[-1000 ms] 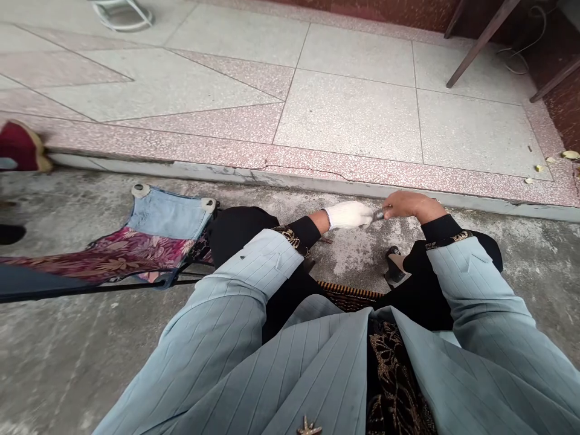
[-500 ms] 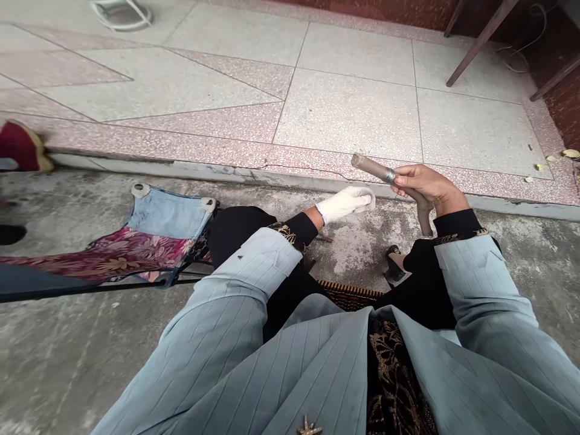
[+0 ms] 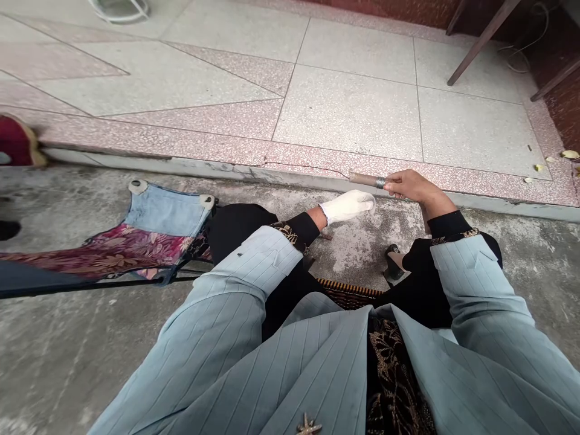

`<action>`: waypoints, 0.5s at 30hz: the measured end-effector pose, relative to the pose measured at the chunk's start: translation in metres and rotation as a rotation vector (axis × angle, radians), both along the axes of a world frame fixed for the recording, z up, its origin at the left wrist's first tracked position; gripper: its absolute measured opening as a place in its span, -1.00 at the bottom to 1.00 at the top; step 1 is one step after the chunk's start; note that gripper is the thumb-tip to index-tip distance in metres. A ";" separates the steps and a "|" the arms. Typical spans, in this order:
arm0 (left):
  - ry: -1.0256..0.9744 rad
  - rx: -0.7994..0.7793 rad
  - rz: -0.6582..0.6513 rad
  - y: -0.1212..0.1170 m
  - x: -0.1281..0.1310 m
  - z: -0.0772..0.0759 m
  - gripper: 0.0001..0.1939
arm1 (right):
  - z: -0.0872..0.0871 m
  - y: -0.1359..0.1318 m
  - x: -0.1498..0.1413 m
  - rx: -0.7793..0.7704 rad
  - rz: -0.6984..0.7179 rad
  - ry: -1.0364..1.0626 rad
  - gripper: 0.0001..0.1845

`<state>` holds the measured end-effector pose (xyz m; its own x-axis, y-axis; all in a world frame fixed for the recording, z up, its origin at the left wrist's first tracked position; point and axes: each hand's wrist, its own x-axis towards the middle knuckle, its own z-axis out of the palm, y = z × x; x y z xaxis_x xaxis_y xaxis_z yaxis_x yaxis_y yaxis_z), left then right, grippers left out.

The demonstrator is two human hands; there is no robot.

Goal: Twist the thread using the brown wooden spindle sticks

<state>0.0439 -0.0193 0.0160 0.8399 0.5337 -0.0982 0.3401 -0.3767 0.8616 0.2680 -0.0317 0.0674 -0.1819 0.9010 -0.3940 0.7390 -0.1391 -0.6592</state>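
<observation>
My right hand, bare, is closed around a brown, stick-like handle bound with silvery wire just ahead of the fingers. The handle's blunt end points left, and the part beyond my hand is mostly hidden behind the hand and wrist. Below and left of that end is my left hand, in a white knit glove with the fingers curled together. A pale, thin edge shows at its fingertips; I cannot make out what it is. The gloved hand and the handle are apart.
A raised tiled step runs across in front, above rough concrete. To the left stands a folding chair with denim and floral fabric. A red shoe is at the left edge. Wooden legs stand upper right.
My right hand has tipped the handle flatter, bringing its free end lower and hiding the bent lower part. My gloved left hand has shifted slightly down.
</observation>
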 end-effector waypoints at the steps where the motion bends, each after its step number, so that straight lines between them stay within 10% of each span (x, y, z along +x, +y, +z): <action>1: 0.066 0.078 -0.005 0.001 -0.001 0.000 -0.68 | -0.001 0.001 -0.002 -0.003 0.031 -0.122 -0.75; 5: 0.220 0.248 -0.103 0.003 -0.008 0.007 -0.76 | -0.004 0.001 -0.003 -0.253 0.335 -0.239 -0.77; 9: 0.035 -0.054 -0.203 0.003 -0.014 0.016 -0.78 | 0.005 -0.003 0.004 -0.495 0.576 0.144 -0.62; 15: -0.345 -0.515 0.047 0.003 -0.013 0.021 -0.63 | 0.031 -0.017 0.009 -0.170 0.233 0.667 -0.52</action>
<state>0.0308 -0.0158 0.0370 0.8460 0.5271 -0.0797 0.0156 0.1251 0.9920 0.2770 -0.0486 0.0979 -0.6121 0.7456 -0.2635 0.2105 -0.1675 -0.9631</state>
